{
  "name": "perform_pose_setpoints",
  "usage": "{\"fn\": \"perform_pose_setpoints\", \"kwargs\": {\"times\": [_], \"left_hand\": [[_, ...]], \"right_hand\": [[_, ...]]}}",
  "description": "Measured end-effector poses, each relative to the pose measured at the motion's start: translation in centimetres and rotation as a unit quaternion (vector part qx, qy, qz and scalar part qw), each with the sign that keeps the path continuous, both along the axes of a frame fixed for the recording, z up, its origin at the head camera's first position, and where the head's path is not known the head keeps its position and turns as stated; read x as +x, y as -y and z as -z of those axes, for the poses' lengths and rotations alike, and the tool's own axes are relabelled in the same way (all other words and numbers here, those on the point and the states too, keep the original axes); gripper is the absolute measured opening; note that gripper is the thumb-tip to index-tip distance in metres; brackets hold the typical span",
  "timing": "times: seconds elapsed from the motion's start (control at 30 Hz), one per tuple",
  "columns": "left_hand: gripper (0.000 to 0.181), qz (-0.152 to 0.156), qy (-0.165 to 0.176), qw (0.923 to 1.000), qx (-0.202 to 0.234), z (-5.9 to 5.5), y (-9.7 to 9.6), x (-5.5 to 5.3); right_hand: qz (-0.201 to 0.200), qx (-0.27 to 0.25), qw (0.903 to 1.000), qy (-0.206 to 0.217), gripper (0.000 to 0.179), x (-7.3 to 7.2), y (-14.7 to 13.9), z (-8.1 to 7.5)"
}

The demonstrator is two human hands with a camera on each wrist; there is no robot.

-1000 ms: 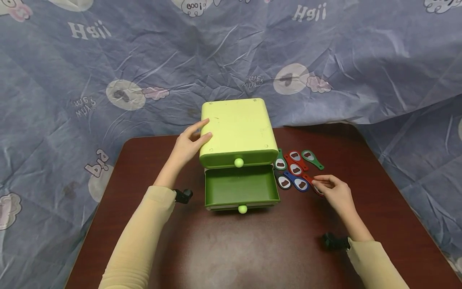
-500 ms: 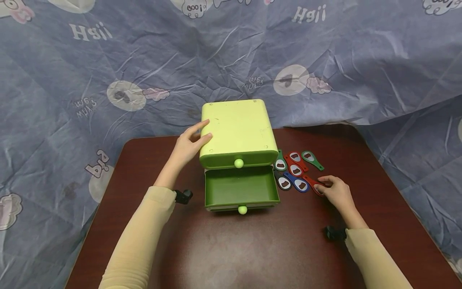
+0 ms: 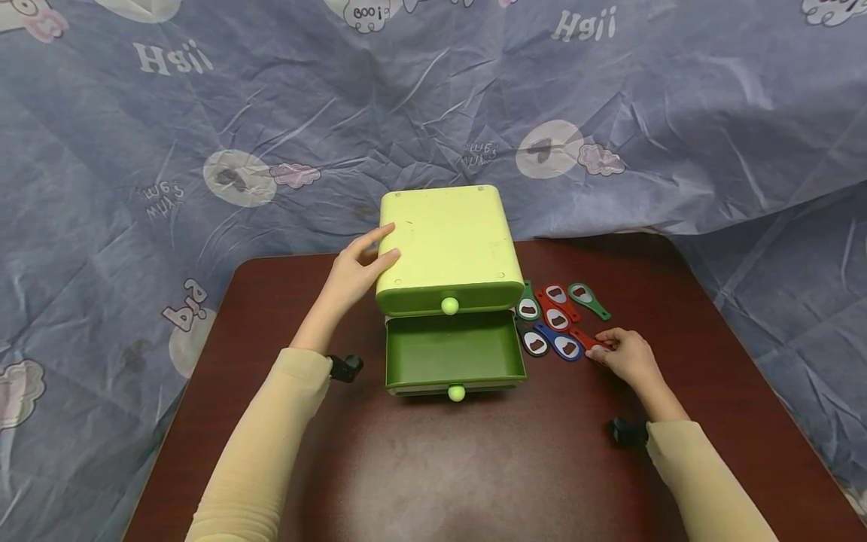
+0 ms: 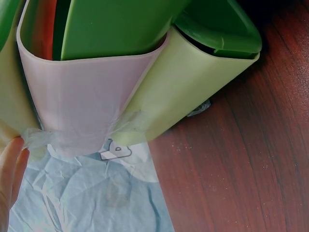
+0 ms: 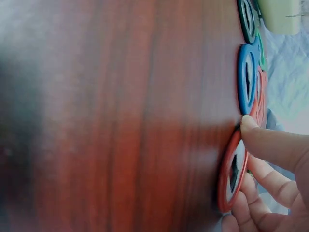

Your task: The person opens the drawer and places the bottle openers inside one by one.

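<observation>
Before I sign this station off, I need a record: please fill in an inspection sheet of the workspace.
Surface: glossy, reddish-brown table
Job's things: yellow-green drawer unit, lower drawer pulled out, nothing seen inside; red bottle opener and six other openers on the person's right of it
Clutter: nothing seen
Grippers: left hand touches the drawer unit; right hand pinches the red bottle opener
Cables: nothing seen
Surroundings: wrinkled printed cloth behind the table

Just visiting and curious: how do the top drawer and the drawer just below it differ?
The top drawer is closed, while the drawer below is pulled out. The top drawer shows only its front; the drawer below bares its inside. The top drawer sits in a yellow casing, the drawer below in a pale pink one. Both are green, with round light green knobs.
</observation>
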State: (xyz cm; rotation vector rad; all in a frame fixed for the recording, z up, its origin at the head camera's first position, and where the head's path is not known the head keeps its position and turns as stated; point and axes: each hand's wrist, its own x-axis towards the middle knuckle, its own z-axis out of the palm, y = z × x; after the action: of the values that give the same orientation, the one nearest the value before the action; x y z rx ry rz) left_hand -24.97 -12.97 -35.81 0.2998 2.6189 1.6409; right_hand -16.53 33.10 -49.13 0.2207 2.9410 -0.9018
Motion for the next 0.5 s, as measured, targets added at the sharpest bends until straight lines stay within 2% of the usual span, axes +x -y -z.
{"fn": "perform_pose_setpoints", "kwargs": {"times": [0.23, 0.5], "left_hand": [[0.055, 0.004, 0.000, 1.0000, 0.007, -0.1, 0.1, 0.0], [0.054, 0.008, 0.003, 1.0000, 0.004, -0.1, 0.2, -0.1]], "right_hand": [[0.009, 0.011, 0.9996, 0.024, 0.046, -0.3, 0.2, -0.6], [0.013, -0.002, 0.9999, -0.002, 0.028, 0.3, 0.9, -1.5]]}}
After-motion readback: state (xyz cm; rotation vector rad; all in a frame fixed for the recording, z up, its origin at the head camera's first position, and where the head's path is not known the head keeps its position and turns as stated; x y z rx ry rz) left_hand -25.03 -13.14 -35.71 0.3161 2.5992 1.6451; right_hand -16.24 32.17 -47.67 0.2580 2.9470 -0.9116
